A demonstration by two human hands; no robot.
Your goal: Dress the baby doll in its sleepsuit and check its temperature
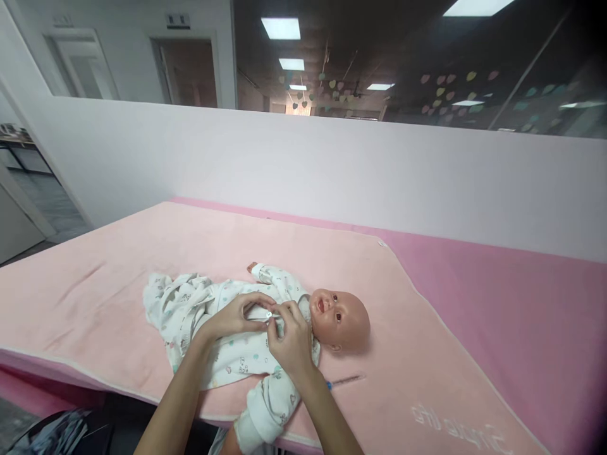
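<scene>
Both forearms come in from bottom of frame, bare, angled up toward the doll's chest; left hand (234,317) enters from lower left, wrist roughly straight, palm down, back of hand to camera, resting on the front of the romper (222,354); its fingers (256,298) curled in and drawn together, thumb and forefinger pinching the fabric at the chest opening; right hand (290,341) comes from lower right, wrist bent slightly inward, back of hand to camera, sitting just beside the doll's chin; its fingers (281,314) closed tight on the opposite edge of the same opening; fingertips of the two hands nearly touching, with a small shiny bit (269,314) between them, looks like a snap, too small to confirm; baby doll (339,319) lies on its back, head toward the right, mouth open, feet end toward the left; romper is white with small coloured prints, bunched and loose at the leg end; one doll sleeve (266,273) points away from the person, the other sleeve (265,404) hangs over the near edge between the two forearms; doll rests on a light pink blanket (118,272), roughly mid-width, close to the near edge; thin pen-like stick (345,380) lies flat on the blanket just right of the right forearm, near the doll's head, untouched; darker pink cover (521,316) shows beyond the blanket edge on the right; white partition (332,164) behind, glass above it.
</scene>
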